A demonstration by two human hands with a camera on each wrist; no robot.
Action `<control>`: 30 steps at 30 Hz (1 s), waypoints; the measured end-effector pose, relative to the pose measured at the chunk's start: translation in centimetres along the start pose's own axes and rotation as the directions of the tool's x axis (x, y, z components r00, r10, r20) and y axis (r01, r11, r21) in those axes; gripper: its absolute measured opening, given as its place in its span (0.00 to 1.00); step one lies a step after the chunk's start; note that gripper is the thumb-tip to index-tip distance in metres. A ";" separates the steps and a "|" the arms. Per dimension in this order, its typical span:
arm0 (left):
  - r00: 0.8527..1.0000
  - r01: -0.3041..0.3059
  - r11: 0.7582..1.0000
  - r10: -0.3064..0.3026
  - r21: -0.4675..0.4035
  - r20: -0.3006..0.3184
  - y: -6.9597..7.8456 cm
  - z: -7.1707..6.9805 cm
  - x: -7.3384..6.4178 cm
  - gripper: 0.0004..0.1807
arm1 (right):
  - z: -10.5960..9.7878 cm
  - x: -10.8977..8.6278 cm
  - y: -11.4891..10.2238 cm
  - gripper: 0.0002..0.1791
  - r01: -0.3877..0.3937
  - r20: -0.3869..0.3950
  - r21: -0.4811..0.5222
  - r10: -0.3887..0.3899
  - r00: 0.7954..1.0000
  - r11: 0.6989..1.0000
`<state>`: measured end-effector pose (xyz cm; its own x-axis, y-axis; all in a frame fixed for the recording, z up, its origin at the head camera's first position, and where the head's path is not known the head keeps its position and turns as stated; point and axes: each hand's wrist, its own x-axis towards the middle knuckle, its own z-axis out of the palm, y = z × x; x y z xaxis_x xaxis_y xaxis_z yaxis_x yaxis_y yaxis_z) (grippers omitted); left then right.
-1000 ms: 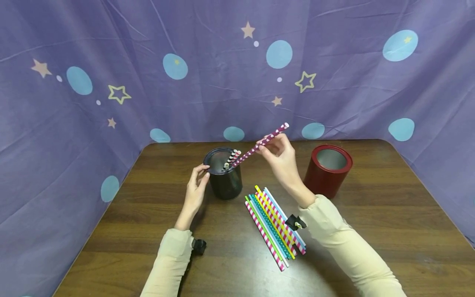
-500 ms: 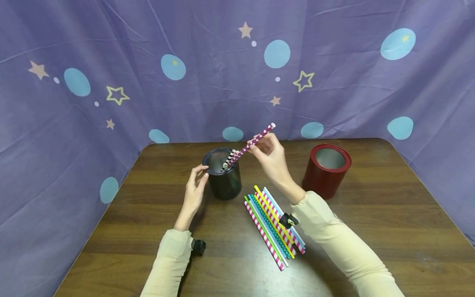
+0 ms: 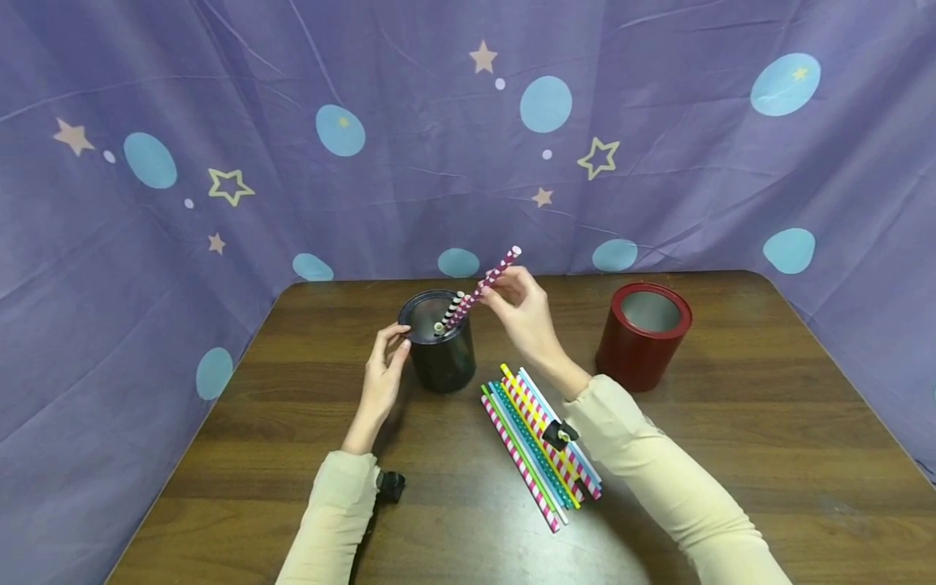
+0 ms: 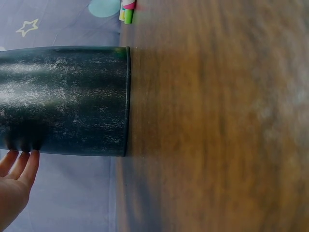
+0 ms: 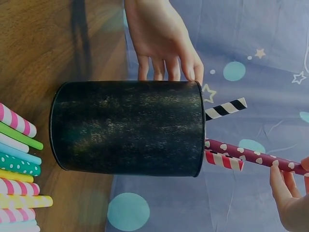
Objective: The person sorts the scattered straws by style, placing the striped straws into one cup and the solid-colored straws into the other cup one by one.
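Note:
Thumb and fingers of my right hand (image 3: 526, 313) pinch a maroon paper straw (image 5: 248, 153) with white hearts, near its upper part. The straw slants, its lower end inside the mouth of the black can (image 5: 128, 128). My left hand (image 3: 383, 374) rests straight fingertips against the can's left side, thumb close to the rim. A black-and-white striped straw (image 5: 227, 109) and a red-and-white striped straw (image 5: 226, 160) stick out of the can. In the head view the opening of a cream-coloured straw (image 3: 439, 328) shows at the near rim. The straws' lower ends are hidden inside the can.
Several patterned straws (image 3: 537, 451) lie in a loose bundle on the wooden table (image 3: 256, 455), in front of the can and under the right forearm. A red can (image 3: 638, 353) with an open top stands to the right. Purple curtain (image 3: 409, 187) hangs behind the table.
My right hand has moved left and the maroon straw has become steeper, its lower end going further into the black can. The left hand has stayed at the can.

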<state>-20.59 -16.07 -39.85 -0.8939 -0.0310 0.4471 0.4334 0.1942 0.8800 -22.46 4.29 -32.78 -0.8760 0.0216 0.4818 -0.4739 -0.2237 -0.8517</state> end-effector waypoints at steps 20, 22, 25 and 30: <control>1.000 0.004 1.000 -0.004 0.008 -0.001 0.0 0.0 0.1 0.13 | 0.5 0.1 1.9 0.11 -0.034 0.058 -0.241 0.050 0.997 0.970; 1.000 0.001 1.000 -0.001 0.005 -0.001 -0.1 0.0 0.1 0.13 | 0.4 0.0 2.0 0.12 -0.039 0.067 -0.272 0.059 0.996 0.962; 1.000 -0.002 1.000 0.002 -0.004 -0.002 -0.1 0.1 0.1 0.12 | 0.2 -0.2 2.1 0.12 -0.040 0.078 -0.294 0.066 0.995 0.955; 1.000 -0.001 1.000 0.001 -0.012 -0.007 -0.2 0.0 0.0 0.11 | -0.5 -0.6 2.3 0.12 -0.040 0.092 -0.312 0.072 0.993 0.949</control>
<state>-20.69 -16.07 -39.98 -0.8925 -0.0380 0.4495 0.4361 0.1822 0.8813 -23.01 4.26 -35.12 -0.8960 -0.0845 0.4359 -0.4426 0.0906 -0.8922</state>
